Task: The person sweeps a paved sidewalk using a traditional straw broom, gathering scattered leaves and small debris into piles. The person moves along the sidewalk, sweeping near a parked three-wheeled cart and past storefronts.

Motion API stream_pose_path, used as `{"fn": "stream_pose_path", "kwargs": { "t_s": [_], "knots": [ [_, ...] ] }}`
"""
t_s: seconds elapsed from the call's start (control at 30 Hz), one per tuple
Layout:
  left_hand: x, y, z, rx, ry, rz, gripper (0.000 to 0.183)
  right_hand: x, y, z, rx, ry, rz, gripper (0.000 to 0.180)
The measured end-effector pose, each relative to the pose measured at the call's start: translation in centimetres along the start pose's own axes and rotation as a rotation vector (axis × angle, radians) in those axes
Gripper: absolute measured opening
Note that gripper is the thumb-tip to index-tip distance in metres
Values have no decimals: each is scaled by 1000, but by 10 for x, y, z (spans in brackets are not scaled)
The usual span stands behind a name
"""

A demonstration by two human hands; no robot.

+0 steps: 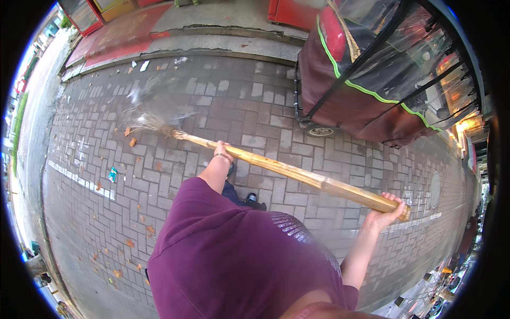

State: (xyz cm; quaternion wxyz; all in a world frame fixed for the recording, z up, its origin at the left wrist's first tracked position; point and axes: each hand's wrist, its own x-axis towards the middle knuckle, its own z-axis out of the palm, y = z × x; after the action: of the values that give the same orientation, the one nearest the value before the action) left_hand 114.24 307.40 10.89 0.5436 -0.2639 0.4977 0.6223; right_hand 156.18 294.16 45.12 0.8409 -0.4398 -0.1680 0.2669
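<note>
A long bamboo-handled broom (285,167) slants across the view. My left hand (221,148), with a beaded bracelet on its wrist, grips the handle near its lower end. Around the handle's thick butt end, at the right, closes my right hand (385,212). The broom's bristles (149,119) are blurred and splay over the brick pavement (255,123). Dry leaves (132,142) lie just below them. White scraps (144,66) rest beyond the bristles, near the step. A teal wrapper (113,174) lies left of my body.
A covered three-wheeler (338,105) with a maroon skirt and clear plastic sheeting stands at the upper right. Behind the pavement runs a worn stone step (223,46), with red matting (123,38) on its left. More fallen leaves (130,243) are scattered at the lower left.
</note>
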Motion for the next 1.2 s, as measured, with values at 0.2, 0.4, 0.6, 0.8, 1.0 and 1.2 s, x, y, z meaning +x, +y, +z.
{"fn": "stream_pose_path", "kwargs": {
  "t_s": [0.2, 0.4, 0.6, 0.8, 1.0, 1.2],
  "knots": [
    [-32, 28, 18, -267, -268, -51, 21, 26, 11, -5, 179, -11, -10, 24],
    [-65, -13, 83, 85, 5, -374, 16, 25, -30, -32, -14, 164, -258, 21],
    [-166, -74, 100, 459, -190, -856, 10, -65, -189, -133, -186, 263, -590, 22],
    [-259, -133, 112, 713, -393, -1063, 11, -222, -321, -150, -204, 514, -808, 26],
    [-249, -170, 172, 888, -527, -1221, 9, -236, -334, -43, -213, 477, -901, 25],
    [-108, -108, 254, 635, -502, -954, 9, -111, -195, 102, -445, 630, -730, 25]
  ]
}}
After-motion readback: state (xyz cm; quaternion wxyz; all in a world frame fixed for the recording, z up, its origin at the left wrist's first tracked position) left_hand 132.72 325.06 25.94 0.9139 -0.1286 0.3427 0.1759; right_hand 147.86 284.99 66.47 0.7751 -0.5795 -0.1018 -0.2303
